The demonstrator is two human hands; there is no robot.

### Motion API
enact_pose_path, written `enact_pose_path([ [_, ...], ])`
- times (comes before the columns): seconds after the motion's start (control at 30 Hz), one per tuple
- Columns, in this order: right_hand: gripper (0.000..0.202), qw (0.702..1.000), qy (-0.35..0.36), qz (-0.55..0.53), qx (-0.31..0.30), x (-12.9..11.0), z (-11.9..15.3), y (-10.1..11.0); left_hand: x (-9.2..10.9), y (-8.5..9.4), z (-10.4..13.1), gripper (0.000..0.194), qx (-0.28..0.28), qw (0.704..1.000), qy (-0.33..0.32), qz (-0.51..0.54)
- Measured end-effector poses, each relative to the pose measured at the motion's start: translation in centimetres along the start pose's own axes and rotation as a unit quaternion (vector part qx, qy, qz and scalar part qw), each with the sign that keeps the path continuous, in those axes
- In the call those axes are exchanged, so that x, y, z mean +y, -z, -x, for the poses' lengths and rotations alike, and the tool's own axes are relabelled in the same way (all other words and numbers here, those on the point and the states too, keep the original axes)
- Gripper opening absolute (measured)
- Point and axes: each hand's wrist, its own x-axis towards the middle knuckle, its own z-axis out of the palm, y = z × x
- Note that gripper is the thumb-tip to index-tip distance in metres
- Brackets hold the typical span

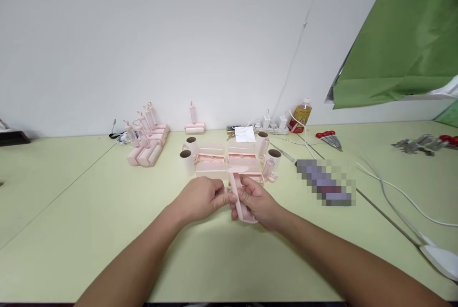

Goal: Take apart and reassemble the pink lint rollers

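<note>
A pale pink lint roller case [240, 202] is held tilted, its hollow side showing, above the table in front of me. My right hand [263, 204] wraps its fingers round the case from the right, thumb on the inner side. From the left, my left hand [202, 197] is closed, with its thumb pressed to the case's edge; its curled fingertips are partly hidden. Just beyond my hands lie several more pink cases [211, 167]. White paper rolls [186, 161] stand upright on both sides of them, beside clear pink handles [268, 168].
Assembled pink lint rollers [148, 152] stand in a group at left, with another roller [195, 128] by the wall. A power strip [275, 129], a drink bottle [301, 116], red-handled pliers [329, 140] and a blurred-out object [324, 185] are at right. White cables [404, 192] trail across the table.
</note>
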Motion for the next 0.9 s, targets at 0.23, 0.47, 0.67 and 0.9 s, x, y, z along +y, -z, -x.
enact_pose_path([
  [0.23,0.025,0.939,0.142,0.296,0.098,-2.0,0.8,0.5,-3.3,4.9,1.1,0.049,0.197,0.97,0.118,0.073],
  [0.47,0.016,0.652,0.164,0.737,0.069,-2.8,-4.4,-2.3,-4.1,4.5,1.1,0.049,0.131,0.979,0.086,0.129],
  [0.67,0.023,0.569,0.077,0.818,0.018,-1.8,-7.3,-4.0,-4.7,4.1,1.1,0.036,0.013,0.999,0.045,0.017],
  [0.9,0.022,0.563,0.066,0.824,0.002,-0.6,-7.2,-3.5,-4.2,1.6,-0.1,0.029,-0.03,0.987,0.071,-0.141],
])
